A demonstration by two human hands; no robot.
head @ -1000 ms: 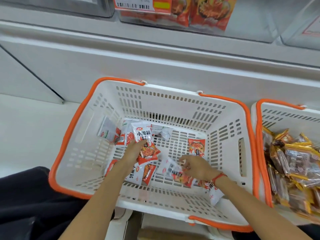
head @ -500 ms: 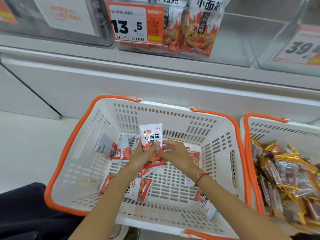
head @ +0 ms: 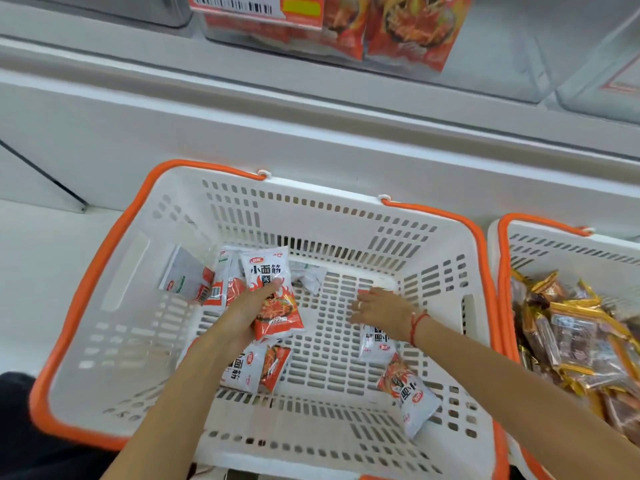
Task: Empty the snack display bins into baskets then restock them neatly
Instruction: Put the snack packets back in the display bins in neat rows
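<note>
A white basket [head: 346, 216] with an orange rim stands in front of me. Several red-and-white snack packets lie on its floor. My left hand [head: 247, 311] grips a small stack of these packets [head: 273, 289], thumb across the front one, near the basket's left middle. My right hand [head: 382, 311] reaches flat over the far right of the floor, fingers spread on a packet that is mostly hidden beneath it. Loose packets lie below my left hand [head: 252, 370], under my right wrist [head: 375, 342], at the front right [head: 412, 400] and in the far left corner [head: 185, 277].
A second orange-rimmed basket [head: 554, 244] at the right holds several gold-wrapped snacks [head: 575, 327]. Above the white shelf ledge [head: 311, 109], a clear display bin holds red packets [head: 408, 29] behind a price tag [head: 256, 5]. Dark cloth [head: 20, 427] shows at the lower left.
My right hand let go of the packet held up between both hands and moved right, down to the basket floor. My left hand lowered with the stack.
</note>
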